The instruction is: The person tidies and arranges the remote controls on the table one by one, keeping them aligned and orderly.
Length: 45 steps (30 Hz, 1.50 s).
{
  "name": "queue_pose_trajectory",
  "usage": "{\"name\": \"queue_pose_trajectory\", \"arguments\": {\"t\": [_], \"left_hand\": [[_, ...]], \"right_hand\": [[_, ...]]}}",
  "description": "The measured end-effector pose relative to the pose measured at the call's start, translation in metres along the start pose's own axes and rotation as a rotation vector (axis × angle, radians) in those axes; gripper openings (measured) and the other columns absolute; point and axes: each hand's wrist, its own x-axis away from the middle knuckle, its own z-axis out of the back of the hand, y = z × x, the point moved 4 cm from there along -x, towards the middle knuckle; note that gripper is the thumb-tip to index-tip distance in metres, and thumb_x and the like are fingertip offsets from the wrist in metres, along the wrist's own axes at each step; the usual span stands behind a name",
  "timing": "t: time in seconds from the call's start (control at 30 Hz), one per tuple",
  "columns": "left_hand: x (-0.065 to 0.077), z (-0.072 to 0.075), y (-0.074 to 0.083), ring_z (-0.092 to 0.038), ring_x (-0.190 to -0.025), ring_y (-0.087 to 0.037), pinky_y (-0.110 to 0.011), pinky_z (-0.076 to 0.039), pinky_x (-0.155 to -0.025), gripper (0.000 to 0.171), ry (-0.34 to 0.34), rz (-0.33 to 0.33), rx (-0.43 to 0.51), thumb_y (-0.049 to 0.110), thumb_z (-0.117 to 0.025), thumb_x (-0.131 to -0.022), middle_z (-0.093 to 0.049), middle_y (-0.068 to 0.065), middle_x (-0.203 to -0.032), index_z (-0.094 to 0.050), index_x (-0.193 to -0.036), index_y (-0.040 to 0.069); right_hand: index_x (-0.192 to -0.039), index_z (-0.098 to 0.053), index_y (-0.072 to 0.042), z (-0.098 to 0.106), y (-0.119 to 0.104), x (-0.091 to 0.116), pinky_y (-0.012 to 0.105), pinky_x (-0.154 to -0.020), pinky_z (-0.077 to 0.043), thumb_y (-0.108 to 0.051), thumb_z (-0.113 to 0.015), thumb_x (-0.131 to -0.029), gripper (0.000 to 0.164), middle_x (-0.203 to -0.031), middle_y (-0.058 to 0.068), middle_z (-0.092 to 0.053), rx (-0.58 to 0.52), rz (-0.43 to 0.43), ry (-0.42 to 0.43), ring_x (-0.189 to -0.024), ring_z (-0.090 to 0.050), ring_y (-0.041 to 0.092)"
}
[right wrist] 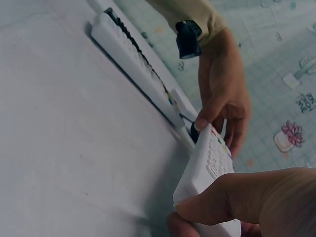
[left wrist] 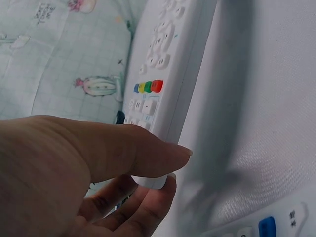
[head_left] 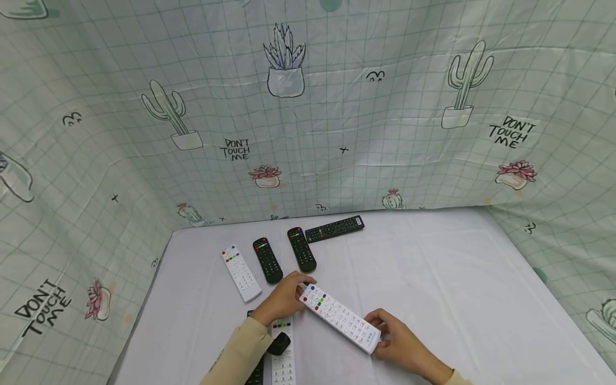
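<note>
A white remote control [head_left: 339, 318] with coloured buttons near one end is held between both hands, buttons up, slanting down to the right in the head view. My left hand [head_left: 283, 299] pinches its far end by the coloured buttons, thumb over the corner and fingers beneath in the left wrist view. My right hand [head_left: 401, 342] grips the opposite end, thumb along the near side. A shadow runs on the white table beside the remote [left wrist: 190, 64]. Below the left forearm lies another white remote [head_left: 283, 363], and a black remote [head_left: 257, 369] sits next to it, both partly hidden.
Toward the back lie a white remote [head_left: 241, 274], two short black remotes [head_left: 268, 260] and a long black remote [head_left: 335, 229]. A patterned cloth [head_left: 337, 117] rises behind and at both sides of the white tabletop [head_left: 433, 267]. A black wrist device [head_left: 279, 344] sits on the left sleeve.
</note>
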Motion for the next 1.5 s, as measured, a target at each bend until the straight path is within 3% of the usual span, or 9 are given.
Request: {"name": "queue_pose_trajectory", "arguments": {"t": [0.4,0.57,0.87,1.07,1.37,1.5], "left_hand": [[0.003,-0.001,0.002,-0.055,-0.093,-0.019,-0.022,-0.048,-0.069,0.058,-0.087,-0.032,-0.035,-0.026,-0.067,-0.074,-0.063,-0.015,-0.119,-0.068,-0.128,-0.006],[0.005,-0.001,0.002,-0.054,-0.093,-0.020,-0.024,-0.046,-0.068,0.061,-0.112,-0.032,-0.036,-0.029,-0.062,-0.073,-0.062,-0.013,-0.117,-0.068,-0.128,-0.004],[0.005,0.000,0.002,-0.054,-0.096,-0.018,-0.025,-0.048,-0.075,0.055,-0.144,-0.041,-0.041,-0.025,-0.067,-0.078,-0.063,-0.010,-0.117,-0.070,-0.127,-0.002],[0.006,0.000,0.003,-0.054,-0.096,-0.019,-0.026,-0.048,-0.077,0.057,-0.163,-0.047,-0.049,-0.027,-0.064,-0.076,-0.063,-0.009,-0.115,-0.070,-0.127,-0.003],[0.006,-0.001,0.006,-0.056,-0.097,-0.020,-0.030,-0.052,-0.082,0.049,-0.169,-0.085,-0.082,-0.024,-0.068,-0.081,-0.065,-0.010,-0.116,-0.071,-0.125,-0.002],[0.007,-0.003,0.004,-0.057,-0.100,-0.019,-0.030,-0.053,-0.085,0.050,-0.177,-0.060,-0.086,-0.024,-0.067,-0.082,-0.065,-0.009,-0.117,-0.071,-0.126,-0.001]], "right_hand": [[-0.136,-0.055,0.006,-0.024,0.001,0.010,0.023,-0.073,-0.059,0.014,-0.073,-0.073,0.066,-0.110,0.008,-0.058,-0.010,0.036,-0.099,-0.092,-0.056,0.006],[-0.138,-0.052,0.009,-0.032,-0.001,0.013,0.023,-0.072,-0.058,0.013,-0.072,-0.074,0.066,-0.104,0.007,-0.058,-0.069,0.008,-0.138,-0.090,-0.055,0.008],[-0.138,-0.048,0.012,-0.048,-0.005,0.014,0.022,-0.071,-0.056,0.013,-0.077,-0.080,0.065,-0.102,0.006,-0.057,-0.156,0.010,-0.205,-0.084,-0.059,0.007],[-0.137,-0.047,0.013,-0.055,-0.006,0.013,0.021,-0.071,-0.056,0.012,-0.080,-0.080,0.065,-0.100,0.005,-0.054,-0.186,-0.004,-0.206,-0.083,-0.057,0.008],[-0.137,-0.043,0.019,-0.069,-0.004,0.011,0.022,-0.071,-0.058,0.008,-0.085,-0.078,0.073,-0.098,0.005,-0.055,-0.220,-0.026,-0.206,-0.082,-0.059,0.010],[-0.136,-0.043,0.019,-0.074,-0.005,0.011,0.021,-0.071,-0.057,0.008,-0.085,-0.077,0.074,-0.097,0.005,-0.056,-0.206,-0.052,-0.191,-0.082,-0.059,0.012]]}}
